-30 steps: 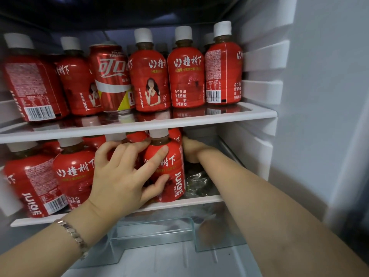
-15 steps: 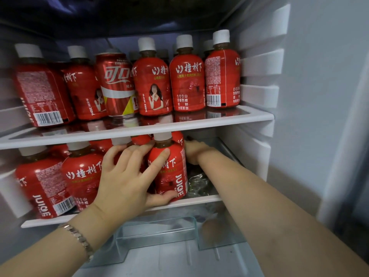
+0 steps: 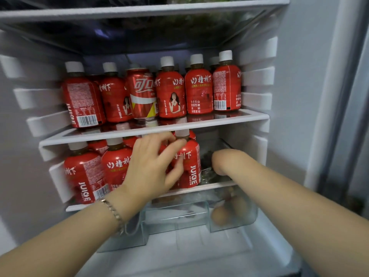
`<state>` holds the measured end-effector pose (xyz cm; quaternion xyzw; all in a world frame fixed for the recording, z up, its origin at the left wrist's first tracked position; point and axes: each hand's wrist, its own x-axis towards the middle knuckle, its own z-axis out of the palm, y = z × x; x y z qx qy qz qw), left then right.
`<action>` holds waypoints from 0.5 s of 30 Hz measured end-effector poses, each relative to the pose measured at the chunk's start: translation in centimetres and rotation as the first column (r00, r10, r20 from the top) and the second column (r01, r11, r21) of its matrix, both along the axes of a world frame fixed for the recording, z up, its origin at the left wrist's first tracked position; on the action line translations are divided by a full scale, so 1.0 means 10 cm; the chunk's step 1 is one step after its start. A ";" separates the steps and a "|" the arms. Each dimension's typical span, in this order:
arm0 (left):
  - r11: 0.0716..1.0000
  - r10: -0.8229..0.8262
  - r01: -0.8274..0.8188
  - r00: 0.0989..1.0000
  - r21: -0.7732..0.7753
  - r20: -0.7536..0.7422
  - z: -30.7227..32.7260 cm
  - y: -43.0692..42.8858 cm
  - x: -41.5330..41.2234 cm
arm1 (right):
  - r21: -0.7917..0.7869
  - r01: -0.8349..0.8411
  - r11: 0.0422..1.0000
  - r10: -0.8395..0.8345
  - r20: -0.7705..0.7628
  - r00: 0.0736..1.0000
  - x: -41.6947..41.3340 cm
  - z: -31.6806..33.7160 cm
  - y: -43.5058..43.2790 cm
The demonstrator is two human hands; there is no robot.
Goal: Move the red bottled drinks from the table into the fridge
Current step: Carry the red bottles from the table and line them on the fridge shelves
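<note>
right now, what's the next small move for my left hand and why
Probably release and draw back the left hand: the bottle it grips already stands upright on the lower shelf, in line with its neighbours, so it looks placed.

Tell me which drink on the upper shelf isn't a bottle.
The can, third from left: it has a metal top, where the others have white caps.
</note>
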<state>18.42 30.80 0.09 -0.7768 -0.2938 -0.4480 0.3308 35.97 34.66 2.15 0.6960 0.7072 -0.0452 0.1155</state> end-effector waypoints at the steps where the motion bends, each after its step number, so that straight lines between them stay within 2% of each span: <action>1: 1.000 -0.024 0.025 0.997 -0.012 0.075 0.10 -0.02 0.02 | -0.045 -0.017 0.999 0.018 0.034 0.999 -0.03 0.10 -0.14; 3: 0.993 -0.022 0.050 0.968 -0.107 0.249 0.30 -0.04 0.05 | -0.053 -0.055 0.997 0.059 0.089 0.994 -0.11 0.36 -0.42; 5: 0.978 0.004 0.079 0.920 -0.195 0.392 0.49 -0.04 0.03 | 0.018 -0.079 0.997 0.078 0.066 0.995 -0.20 0.63 -0.66; 8: 0.956 0.127 0.014 0.881 -0.294 0.456 0.69 0.06 -0.05 | 0.265 -0.102 0.959 0.117 -0.044 0.992 -0.28 0.94 -0.87; 10: 0.931 0.208 -0.032 0.864 -0.363 0.458 0.82 0.15 -0.15 | 0.515 -0.068 0.855 0.170 -0.153 0.974 -0.32 1.06 -0.81; 12: 0.899 0.256 -0.036 0.850 -0.436 0.459 0.91 0.25 -0.23 | 0.702 0.005 0.712 0.241 -0.250 0.938 -0.36 1.10 -0.64; 14: 0.857 0.302 -0.032 0.839 -0.514 0.453 0.97 0.34 -0.24 | 0.790 0.061 0.610 0.291 -0.295 0.910 -0.37 1.08 -0.37; 15: 0.840 0.327 -0.042 0.835 -0.541 0.443 1.02 0.38 -0.25 | 0.802 0.084 0.591 0.283 -0.304 0.910 -0.37 1.06 -0.23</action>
